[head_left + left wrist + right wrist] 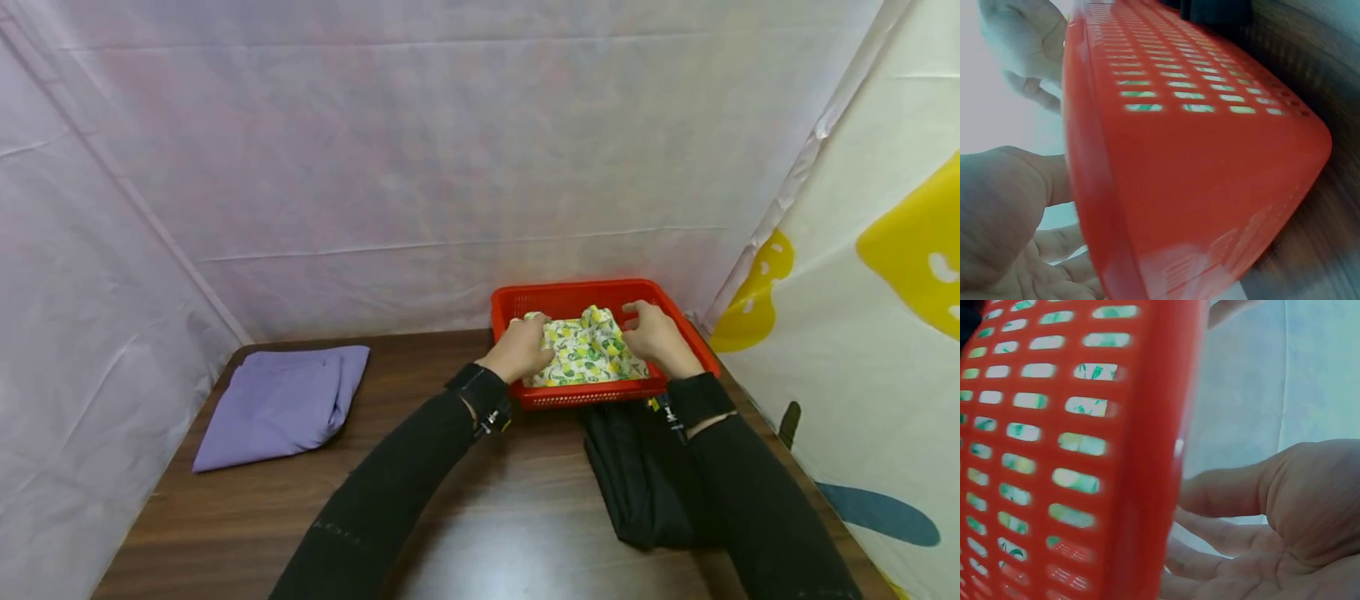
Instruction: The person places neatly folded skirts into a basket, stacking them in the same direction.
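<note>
A folded white cloth (588, 352) with a yellow and green lemon print lies in the red plastic basket (570, 293) at the back right of the table. My left hand (522, 348) reaches over the basket's left side, at the cloth's left end. In the left wrist view its thumb and fingers are spread apart, their tips hidden behind the rim. Over the right part of the basket hovers my right hand (660, 337), fingers loosely bent, with a gap between it and the cloth. Patches of the print show through the slots of the basket wall (1041, 387).
A folded purple cloth (288, 404) lies at the table's left. Folded black fabric (630, 483) lies in front of the basket, partly under the right forearm. The wooden table (480, 508) meets a white sheet wall (420, 167) at the back and a patterned one (847, 400) at right.
</note>
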{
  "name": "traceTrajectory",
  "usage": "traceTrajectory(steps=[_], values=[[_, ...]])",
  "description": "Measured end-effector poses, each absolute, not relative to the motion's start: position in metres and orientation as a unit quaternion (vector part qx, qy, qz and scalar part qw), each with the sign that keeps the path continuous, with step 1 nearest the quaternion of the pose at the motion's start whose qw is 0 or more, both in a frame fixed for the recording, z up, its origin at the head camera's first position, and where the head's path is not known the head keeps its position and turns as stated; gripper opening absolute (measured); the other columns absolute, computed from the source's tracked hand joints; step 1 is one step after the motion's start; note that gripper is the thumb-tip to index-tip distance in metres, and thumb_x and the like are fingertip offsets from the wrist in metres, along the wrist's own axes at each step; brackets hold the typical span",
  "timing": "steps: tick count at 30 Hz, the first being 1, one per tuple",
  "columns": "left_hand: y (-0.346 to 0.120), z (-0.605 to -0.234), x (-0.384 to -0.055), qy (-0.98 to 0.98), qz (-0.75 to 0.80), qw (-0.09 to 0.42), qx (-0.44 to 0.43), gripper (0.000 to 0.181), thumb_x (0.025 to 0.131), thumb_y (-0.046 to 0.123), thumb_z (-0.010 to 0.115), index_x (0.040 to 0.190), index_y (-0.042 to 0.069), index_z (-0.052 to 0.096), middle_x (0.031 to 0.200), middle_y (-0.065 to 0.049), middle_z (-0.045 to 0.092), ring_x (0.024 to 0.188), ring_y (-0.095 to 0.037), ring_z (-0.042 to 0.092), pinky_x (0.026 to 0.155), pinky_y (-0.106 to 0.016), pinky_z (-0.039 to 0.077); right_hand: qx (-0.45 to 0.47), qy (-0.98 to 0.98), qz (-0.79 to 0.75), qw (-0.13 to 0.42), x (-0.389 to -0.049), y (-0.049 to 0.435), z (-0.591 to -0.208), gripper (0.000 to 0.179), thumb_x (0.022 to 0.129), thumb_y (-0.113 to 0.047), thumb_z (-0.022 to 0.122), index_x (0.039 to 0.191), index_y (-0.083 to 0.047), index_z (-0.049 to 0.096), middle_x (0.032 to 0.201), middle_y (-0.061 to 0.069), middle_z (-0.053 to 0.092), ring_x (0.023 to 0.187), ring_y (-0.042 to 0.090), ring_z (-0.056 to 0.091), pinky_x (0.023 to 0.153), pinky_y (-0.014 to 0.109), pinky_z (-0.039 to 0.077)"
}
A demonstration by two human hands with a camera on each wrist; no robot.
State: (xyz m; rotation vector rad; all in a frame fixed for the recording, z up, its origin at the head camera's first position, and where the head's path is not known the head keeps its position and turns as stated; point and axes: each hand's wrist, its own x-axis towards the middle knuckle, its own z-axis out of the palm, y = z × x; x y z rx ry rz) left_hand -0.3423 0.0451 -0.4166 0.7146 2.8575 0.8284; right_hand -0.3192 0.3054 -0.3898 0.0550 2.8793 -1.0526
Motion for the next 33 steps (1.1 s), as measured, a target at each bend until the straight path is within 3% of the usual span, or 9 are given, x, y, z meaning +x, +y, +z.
traceTrajectory(steps=[3,4,7,11,15,19,23,33], values=[[0.041,-0.415,-0.339,0.929,0.287,0.035,0.232,0.059,0.115,0.025,0.075,0.168,0.004,0.059,0.150,-0.018,0.078,0.132,-0.027,0.077,0.113,-0.040,0.066,0.014,0.940,-0.338,0.036,-0.314,0.304,-0.391,0.065,0.116,-0.007,0.062,0.174,0.010,0.039,0.163,0.043,0.054,0.138,0.054,0.062,0.097,0.051,0.061],[0.038,-0.404,-0.329,0.927,0.294,0.043,0.229,0.056,0.115,0.020,0.075,0.167,0.004,0.060,0.158,-0.019,0.074,0.140,-0.030,0.075,0.116,-0.043,0.065,0.013,0.942,-0.334,0.033,-0.313,0.304,-0.391,0.065,0.116,-0.007,0.063,0.173,0.011,0.040,0.162,0.044,0.054,0.139,0.056,0.061,0.101,0.055,0.062],[0.034,-0.402,-0.326,0.922,0.304,0.032,0.238,0.050,0.116,0.020,0.074,0.163,0.005,0.065,0.158,-0.019,0.074,0.145,-0.033,0.073,0.117,-0.045,0.064,0.009,0.943,-0.331,0.026,-0.310,0.305,-0.391,0.063,0.116,-0.009,0.065,0.171,0.011,0.043,0.164,0.044,0.054,0.147,0.059,0.058,0.112,0.065,0.061],[0.029,-0.402,-0.322,0.919,0.304,0.020,0.251,0.046,0.117,0.021,0.073,0.161,0.006,0.068,0.156,-0.017,0.076,0.143,-0.033,0.074,0.118,-0.046,0.064,0.001,0.944,-0.331,0.020,-0.305,0.306,-0.394,0.061,0.117,-0.014,0.065,0.170,0.010,0.046,0.165,0.043,0.055,0.151,0.060,0.058,0.117,0.069,0.058],[0.025,-0.404,-0.316,0.914,0.312,0.011,0.259,0.043,0.118,0.022,0.072,0.159,0.009,0.071,0.157,-0.013,0.076,0.128,-0.028,0.080,0.106,-0.041,0.069,-0.009,0.944,-0.331,0.006,-0.300,0.305,-0.397,0.061,0.119,-0.022,0.065,0.170,0.007,0.050,0.162,0.041,0.060,0.141,0.056,0.066,0.105,0.060,0.064],[0.019,-0.406,-0.306,0.903,0.332,-0.001,0.273,0.039,0.118,0.020,0.071,0.155,0.010,0.075,0.155,-0.011,0.077,0.116,-0.024,0.083,0.096,-0.037,0.070,-0.019,0.944,-0.328,-0.016,-0.292,0.299,-0.399,0.057,0.119,-0.026,0.065,0.166,0.005,0.055,0.160,0.039,0.064,0.139,0.055,0.068,0.106,0.063,0.064],[0.012,-0.408,-0.296,0.895,0.335,-0.017,0.295,0.036,0.117,0.020,0.072,0.152,0.011,0.077,0.151,-0.009,0.079,0.115,-0.024,0.082,0.099,-0.039,0.070,-0.039,0.946,-0.318,-0.057,-0.280,0.293,-0.403,0.051,0.119,-0.024,0.064,0.163,0.003,0.061,0.158,0.037,0.067,0.141,0.057,0.067,0.116,0.073,0.057],[0.002,-0.415,-0.260,0.872,0.344,-0.037,0.346,0.035,0.116,0.019,0.074,0.149,0.009,0.077,0.148,-0.010,0.081,0.125,-0.029,0.081,0.109,-0.044,0.068,-0.103,0.928,-0.326,-0.148,-0.249,0.289,-0.417,0.040,0.118,-0.016,0.068,0.154,0.000,0.070,0.151,0.029,0.074,0.140,0.051,0.071,0.120,0.075,0.054]])
